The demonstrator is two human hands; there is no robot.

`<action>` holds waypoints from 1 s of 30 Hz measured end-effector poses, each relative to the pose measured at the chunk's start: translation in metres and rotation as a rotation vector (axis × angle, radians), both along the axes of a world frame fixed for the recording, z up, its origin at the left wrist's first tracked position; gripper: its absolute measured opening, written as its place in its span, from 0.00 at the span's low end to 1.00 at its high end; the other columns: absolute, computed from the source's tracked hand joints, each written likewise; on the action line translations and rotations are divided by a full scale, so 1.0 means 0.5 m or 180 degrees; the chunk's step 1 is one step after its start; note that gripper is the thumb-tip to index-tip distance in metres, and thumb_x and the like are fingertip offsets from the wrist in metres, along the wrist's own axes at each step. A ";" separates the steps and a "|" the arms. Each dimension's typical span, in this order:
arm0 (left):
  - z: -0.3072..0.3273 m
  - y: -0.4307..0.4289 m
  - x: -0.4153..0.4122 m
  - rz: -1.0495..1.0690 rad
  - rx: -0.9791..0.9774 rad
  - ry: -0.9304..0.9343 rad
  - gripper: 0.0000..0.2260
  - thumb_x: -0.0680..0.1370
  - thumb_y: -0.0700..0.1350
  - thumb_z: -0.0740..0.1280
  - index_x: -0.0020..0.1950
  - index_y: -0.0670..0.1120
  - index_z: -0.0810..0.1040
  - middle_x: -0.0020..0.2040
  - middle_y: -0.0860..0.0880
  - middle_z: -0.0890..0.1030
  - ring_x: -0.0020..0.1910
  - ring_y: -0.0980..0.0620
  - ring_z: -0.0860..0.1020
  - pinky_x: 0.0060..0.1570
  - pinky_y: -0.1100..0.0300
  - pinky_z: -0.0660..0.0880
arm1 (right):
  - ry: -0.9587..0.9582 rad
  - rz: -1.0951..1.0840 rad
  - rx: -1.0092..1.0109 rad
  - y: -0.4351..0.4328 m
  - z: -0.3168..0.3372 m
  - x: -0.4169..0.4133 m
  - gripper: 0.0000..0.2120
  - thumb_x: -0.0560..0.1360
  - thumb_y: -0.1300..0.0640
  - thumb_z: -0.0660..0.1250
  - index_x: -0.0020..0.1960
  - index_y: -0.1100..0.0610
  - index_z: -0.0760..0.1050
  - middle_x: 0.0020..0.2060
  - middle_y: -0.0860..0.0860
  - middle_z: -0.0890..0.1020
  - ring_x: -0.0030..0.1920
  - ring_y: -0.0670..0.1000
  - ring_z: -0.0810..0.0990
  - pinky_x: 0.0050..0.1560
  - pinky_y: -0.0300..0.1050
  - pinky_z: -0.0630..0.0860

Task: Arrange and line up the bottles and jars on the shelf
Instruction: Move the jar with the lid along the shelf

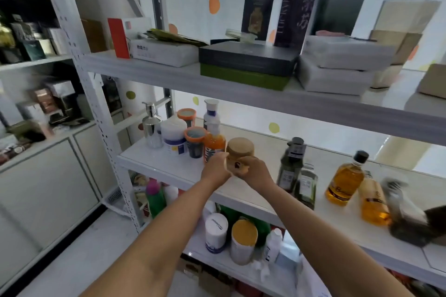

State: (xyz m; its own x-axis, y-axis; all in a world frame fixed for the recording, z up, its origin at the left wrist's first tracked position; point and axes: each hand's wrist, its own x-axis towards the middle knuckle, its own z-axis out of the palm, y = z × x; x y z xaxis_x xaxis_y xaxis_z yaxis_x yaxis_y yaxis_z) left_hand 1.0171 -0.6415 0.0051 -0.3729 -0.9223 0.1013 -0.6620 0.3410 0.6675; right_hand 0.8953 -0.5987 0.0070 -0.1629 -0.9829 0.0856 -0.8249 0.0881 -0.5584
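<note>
Both hands grip a squat round jar [240,149] with a matte tan lid. The left hand [215,168] curls its fingers against the jar's left side, and the right hand [254,171] wraps the pale lower body from the right. The jar is at the front of the glossy white middle shelf [166,164]; I cannot tell whether it rests there or is lifted. Just left stand an orange bottle [214,143], an orange-rimmed dark pot [195,142], a white tub [174,136] and a chrome pump bottle [152,128]. To the right are dark green bottles [290,169] and an amber bottle [345,182].
</note>
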 end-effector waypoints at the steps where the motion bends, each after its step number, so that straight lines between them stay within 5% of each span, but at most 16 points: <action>1: 0.000 -0.022 0.005 -0.0094 -0.0063 -0.0124 0.09 0.75 0.40 0.67 0.54 0.44 0.76 0.56 0.43 0.80 0.56 0.43 0.78 0.54 0.52 0.75 | 0.0274 -0.0123 -0.0084 -0.025 0.000 0.009 0.17 0.74 0.54 0.68 0.61 0.57 0.77 0.57 0.55 0.80 0.55 0.55 0.79 0.50 0.43 0.73; 4: 0.000 -0.085 0.021 -0.0568 -0.0232 -0.0649 0.15 0.75 0.37 0.66 0.61 0.46 0.71 0.63 0.45 0.75 0.63 0.44 0.75 0.58 0.51 0.75 | 0.1032 -0.0364 -0.0046 -0.086 -0.001 0.024 0.26 0.75 0.55 0.66 0.71 0.55 0.65 0.70 0.52 0.68 0.67 0.55 0.71 0.62 0.47 0.72; 8: -0.003 -0.147 0.037 -0.1092 -0.0276 -0.0933 0.31 0.77 0.37 0.65 0.77 0.46 0.56 0.77 0.48 0.59 0.75 0.47 0.62 0.71 0.52 0.64 | 0.1378 -0.0359 0.0269 -0.155 -0.004 0.034 0.33 0.77 0.55 0.63 0.77 0.59 0.53 0.77 0.54 0.55 0.77 0.55 0.55 0.76 0.47 0.55; 16: -0.011 -0.162 0.013 -0.1482 -0.0090 -0.0651 0.30 0.79 0.35 0.58 0.78 0.42 0.49 0.79 0.47 0.51 0.74 0.44 0.63 0.72 0.52 0.63 | 0.1695 -0.0615 0.0331 -0.189 -0.040 0.017 0.35 0.75 0.55 0.67 0.76 0.58 0.54 0.76 0.52 0.60 0.76 0.52 0.57 0.76 0.46 0.55; 26: -0.020 -0.102 -0.059 -0.1783 0.0106 -0.0864 0.33 0.78 0.35 0.59 0.79 0.45 0.46 0.79 0.51 0.46 0.72 0.43 0.65 0.68 0.49 0.68 | 0.1875 -0.0943 0.0494 -0.118 -0.049 -0.059 0.30 0.79 0.57 0.60 0.77 0.59 0.52 0.77 0.52 0.57 0.77 0.50 0.55 0.76 0.43 0.51; 30: -0.021 -0.092 -0.042 -0.1735 -0.0016 -0.0588 0.30 0.78 0.35 0.61 0.78 0.46 0.53 0.79 0.50 0.52 0.75 0.46 0.62 0.69 0.51 0.65 | 0.1945 -0.0924 0.0514 -0.104 -0.036 -0.055 0.31 0.78 0.54 0.61 0.76 0.60 0.53 0.76 0.53 0.58 0.77 0.52 0.55 0.77 0.45 0.50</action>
State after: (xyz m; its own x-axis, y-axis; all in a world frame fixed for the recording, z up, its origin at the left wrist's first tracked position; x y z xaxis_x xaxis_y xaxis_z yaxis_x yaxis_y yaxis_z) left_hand 0.9962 -0.6878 -0.0054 -0.8063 -0.5915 -0.0069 -0.4951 0.6685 0.5549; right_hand 0.8675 -0.6506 -0.0109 -0.3904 -0.9150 0.1021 -0.9176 0.3957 0.0371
